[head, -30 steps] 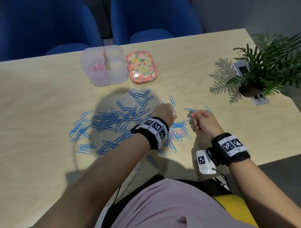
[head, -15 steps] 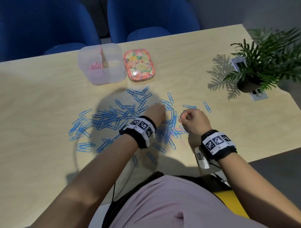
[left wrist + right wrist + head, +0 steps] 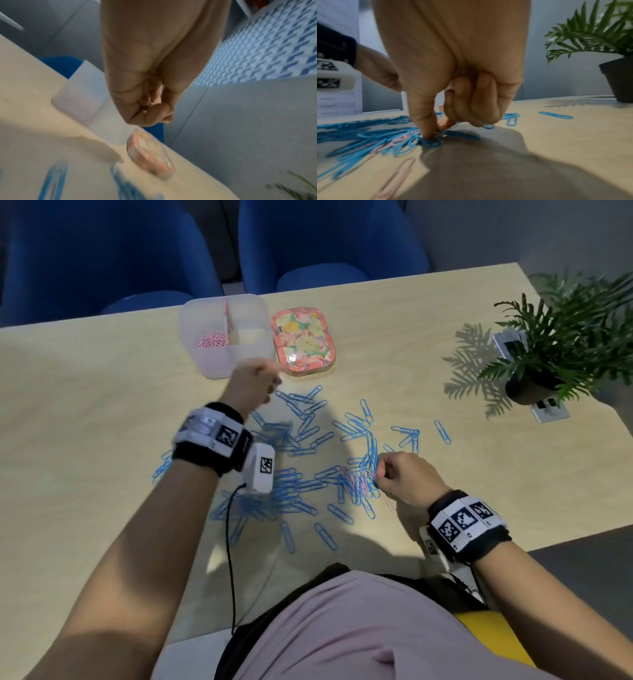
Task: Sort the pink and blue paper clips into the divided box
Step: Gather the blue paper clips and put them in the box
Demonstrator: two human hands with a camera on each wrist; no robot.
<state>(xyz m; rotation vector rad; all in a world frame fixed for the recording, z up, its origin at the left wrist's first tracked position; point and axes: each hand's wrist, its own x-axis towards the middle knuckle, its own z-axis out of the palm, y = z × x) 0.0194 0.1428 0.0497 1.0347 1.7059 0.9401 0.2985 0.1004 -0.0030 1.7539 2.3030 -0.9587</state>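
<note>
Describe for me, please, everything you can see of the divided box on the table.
The divided box is translucent, frosted plastic, squarish with rounded corners, open-topped and upright near the table's far edge, beside a floral tin. A pink divider splits it: pink paper clips lie in the left compartment; the right looks empty. The left hand is in front of its near wall.

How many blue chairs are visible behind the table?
2. One blue chair stands behind the table's far left; the other is behind the divided box. More may lie outside the frame.
</note>
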